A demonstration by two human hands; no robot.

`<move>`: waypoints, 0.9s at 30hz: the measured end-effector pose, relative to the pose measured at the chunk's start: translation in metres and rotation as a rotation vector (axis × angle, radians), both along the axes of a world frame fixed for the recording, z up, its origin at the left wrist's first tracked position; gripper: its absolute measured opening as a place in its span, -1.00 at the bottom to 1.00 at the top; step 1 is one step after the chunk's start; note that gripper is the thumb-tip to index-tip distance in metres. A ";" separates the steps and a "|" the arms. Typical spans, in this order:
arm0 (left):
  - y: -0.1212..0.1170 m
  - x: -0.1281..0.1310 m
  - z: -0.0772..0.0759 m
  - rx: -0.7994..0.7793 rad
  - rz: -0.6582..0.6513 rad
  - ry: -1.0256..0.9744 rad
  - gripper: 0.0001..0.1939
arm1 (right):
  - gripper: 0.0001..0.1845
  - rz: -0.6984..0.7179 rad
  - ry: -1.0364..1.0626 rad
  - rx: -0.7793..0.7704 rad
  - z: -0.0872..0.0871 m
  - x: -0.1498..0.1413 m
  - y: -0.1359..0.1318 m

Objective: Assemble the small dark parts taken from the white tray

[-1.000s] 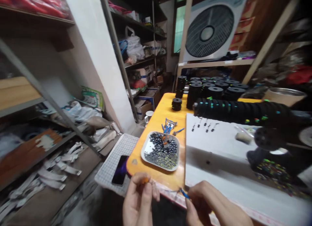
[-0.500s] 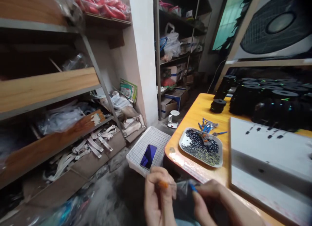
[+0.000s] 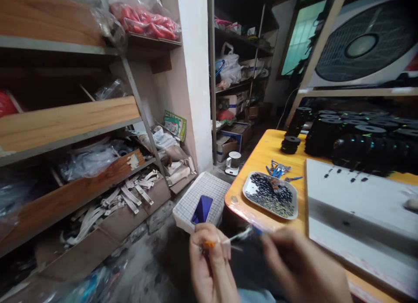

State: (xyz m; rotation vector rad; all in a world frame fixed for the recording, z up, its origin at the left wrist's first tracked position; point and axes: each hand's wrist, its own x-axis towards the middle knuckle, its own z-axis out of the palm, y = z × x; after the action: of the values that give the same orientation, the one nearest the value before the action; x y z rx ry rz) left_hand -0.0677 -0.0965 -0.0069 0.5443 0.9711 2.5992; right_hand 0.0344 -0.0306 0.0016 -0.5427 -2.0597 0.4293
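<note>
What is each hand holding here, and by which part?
Left hand pinches a small orange piece at its fingertips. Right hand is blurred; its grip cannot be told.

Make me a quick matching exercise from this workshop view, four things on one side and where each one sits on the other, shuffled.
Things:
1. phone
2. metal tray of small dark parts
3. orange piece
4. red bags

Places:
A. top shelf at the left
B. on the white grid-topped stool
C. pinched in the left hand
D. on the yellow table

Pairs: 1-B, 2-D, 3-C, 4-A
</note>
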 end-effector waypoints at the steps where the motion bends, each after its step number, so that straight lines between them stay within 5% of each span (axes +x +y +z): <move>1: 0.000 -0.001 0.001 0.004 -0.006 -0.009 -0.84 | -0.92 -0.012 0.016 -0.006 0.001 0.001 0.002; 16: -0.006 -0.006 -0.001 -0.141 -0.251 0.028 -0.87 | -0.90 0.046 0.081 -0.191 0.004 0.013 -0.006; 27: -0.005 0.009 -0.002 -0.189 -0.326 0.006 -0.77 | -0.89 -0.068 0.107 -0.116 0.001 0.009 -0.011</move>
State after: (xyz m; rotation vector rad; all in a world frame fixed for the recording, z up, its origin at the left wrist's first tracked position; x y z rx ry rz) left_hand -0.0590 -0.1020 -0.0087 0.6044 1.0219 2.1947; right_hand 0.0431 -0.0417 0.0021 -0.6433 -1.9166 0.5287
